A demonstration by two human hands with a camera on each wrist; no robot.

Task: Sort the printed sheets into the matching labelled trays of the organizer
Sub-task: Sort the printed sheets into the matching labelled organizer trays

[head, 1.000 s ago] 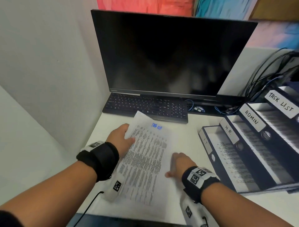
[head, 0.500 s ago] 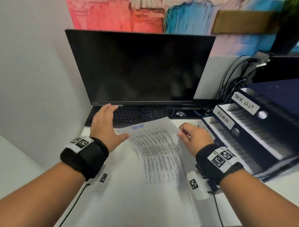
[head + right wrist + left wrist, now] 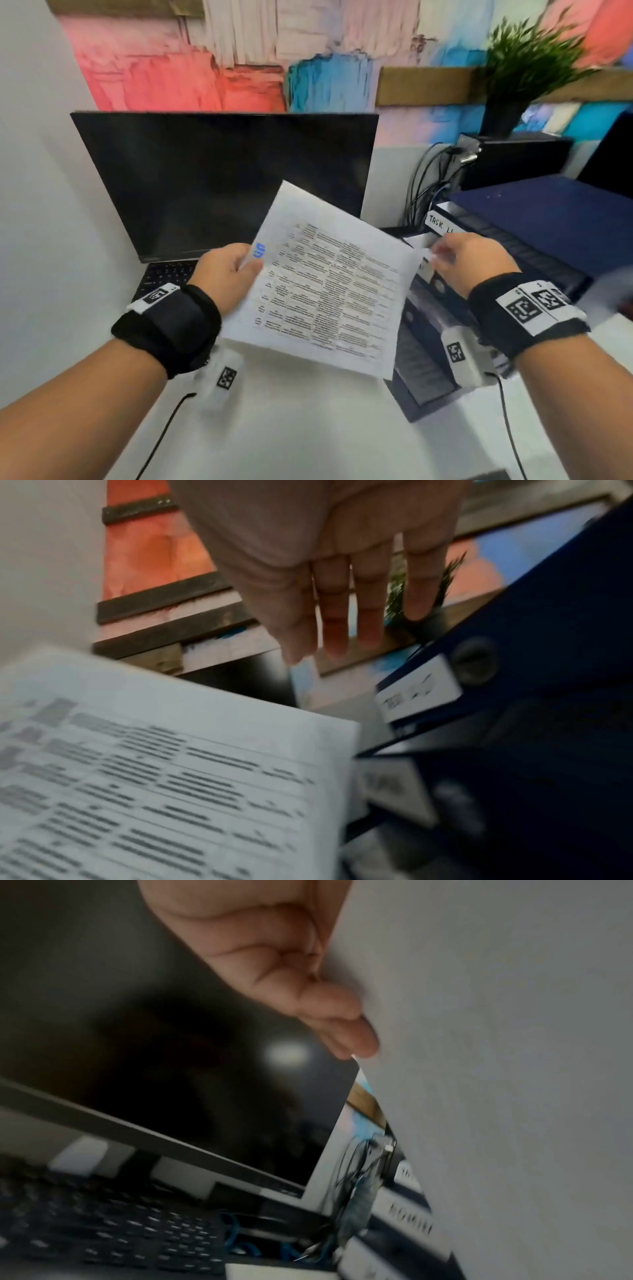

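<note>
A thin white printed sheet (image 3: 329, 291) hangs in the air above the smooth white tabletop (image 3: 308, 428), tilted, its flat rectangle covered in rows of small grey table text with a blue mark near one edge. The left hand (image 3: 227, 274) pinches that edge at about 9 o'clock of the sheet, thumb on the printed face and curled fingers (image 3: 329, 1010) behind the blank back. The right hand (image 3: 472, 260) is at the sheet's 3 o'clock corner; in the right wrist view its fingers (image 3: 369, 599) hang straight and apart from the paper, grasping nothing. Just beside it, at 3 o'clock of the sheet, stands the dark blue organizer (image 3: 534, 240) of stepped trays with white handwritten labels. A glossy black monitor (image 3: 219, 178) rises at 12 o'clock, a matte keyboard (image 3: 164, 277) under it. A spiky green plant (image 3: 527, 65) sits at 1 o'clock.
</note>
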